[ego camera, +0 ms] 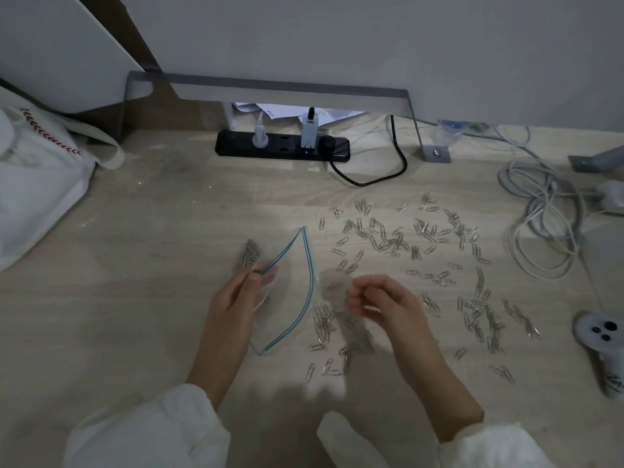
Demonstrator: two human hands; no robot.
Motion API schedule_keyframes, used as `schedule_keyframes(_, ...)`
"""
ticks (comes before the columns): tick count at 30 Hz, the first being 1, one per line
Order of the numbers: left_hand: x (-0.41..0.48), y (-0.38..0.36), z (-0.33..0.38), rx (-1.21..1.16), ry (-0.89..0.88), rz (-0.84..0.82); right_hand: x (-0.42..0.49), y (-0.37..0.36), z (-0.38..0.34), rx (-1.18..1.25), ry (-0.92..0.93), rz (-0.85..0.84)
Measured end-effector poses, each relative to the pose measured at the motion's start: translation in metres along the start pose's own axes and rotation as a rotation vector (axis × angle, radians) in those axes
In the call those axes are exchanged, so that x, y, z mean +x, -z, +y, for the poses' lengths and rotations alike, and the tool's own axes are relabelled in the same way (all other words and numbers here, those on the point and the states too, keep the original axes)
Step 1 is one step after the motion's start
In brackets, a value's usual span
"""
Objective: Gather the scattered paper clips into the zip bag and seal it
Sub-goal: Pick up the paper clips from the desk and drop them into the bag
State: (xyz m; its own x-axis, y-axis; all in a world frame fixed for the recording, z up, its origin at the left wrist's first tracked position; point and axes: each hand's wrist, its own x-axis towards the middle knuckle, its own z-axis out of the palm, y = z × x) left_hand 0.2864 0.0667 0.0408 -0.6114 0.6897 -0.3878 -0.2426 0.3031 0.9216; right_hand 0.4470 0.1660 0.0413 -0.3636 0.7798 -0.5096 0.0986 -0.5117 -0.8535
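While the left hand (236, 295) is pinching the near lip of the bag (290, 292) between thumb and fingers, the bag is lying on the floor (135, 265) with its mouth gaping toward the right. Its blue zip edges are running lengthwise away from the person, from a near corner to a far tip. Clips already inside are bunching at the bag's left end, just beyond the left thumb. The right hand (378, 305) is hovering just right of the mouth, fingers curled around a blurred cluster of clips; how firmly it is holding them cannot be told. Loose clips (422, 251) are lying scattered to the right of the bag and around the right hand, between it and a coil of cable (540, 231).
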Motion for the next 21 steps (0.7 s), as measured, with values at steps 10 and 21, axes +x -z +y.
schedule_keyframes(10, 0.001, -0.003, -0.001, 0.023, 0.01, 0.017, -0.001, 0.0, 0.102, -0.32, -0.525, -0.446)
schedule_keyframes(21, 0.0, -0.01, -0.002, 0.007, 0.018, -0.003, 0.025, 0.06, 0.067, -0.157, -0.089, 0.122)
